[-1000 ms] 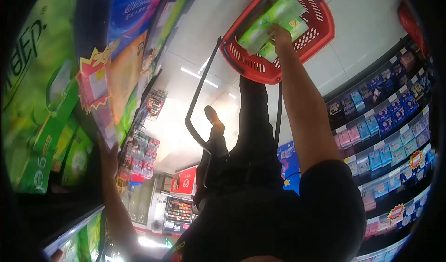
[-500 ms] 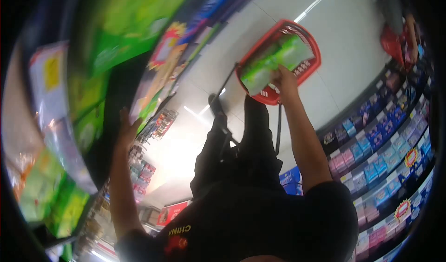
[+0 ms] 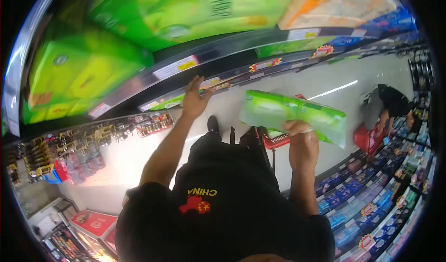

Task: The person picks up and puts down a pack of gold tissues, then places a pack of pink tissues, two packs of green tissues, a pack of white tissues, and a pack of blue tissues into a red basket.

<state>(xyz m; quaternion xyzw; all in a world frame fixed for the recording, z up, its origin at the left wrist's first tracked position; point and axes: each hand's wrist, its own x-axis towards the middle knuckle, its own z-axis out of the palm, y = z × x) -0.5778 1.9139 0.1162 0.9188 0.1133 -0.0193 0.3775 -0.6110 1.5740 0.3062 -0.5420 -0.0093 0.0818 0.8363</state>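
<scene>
In the shop aisle, the right hand (image 3: 303, 143) has its grip pinched on the lower edge of the green pack (image 3: 292, 115), which is held in the air just above the red basket (image 3: 278, 141). The left hand (image 3: 195, 99), fingers spread, rests against the shelf edge (image 3: 153, 78). The pack hangs from one edge, so in my judgement a firmer hold nearer its middle would keep it steadier.

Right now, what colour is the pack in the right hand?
Bright green, the pack shows best in the head view.
</scene>
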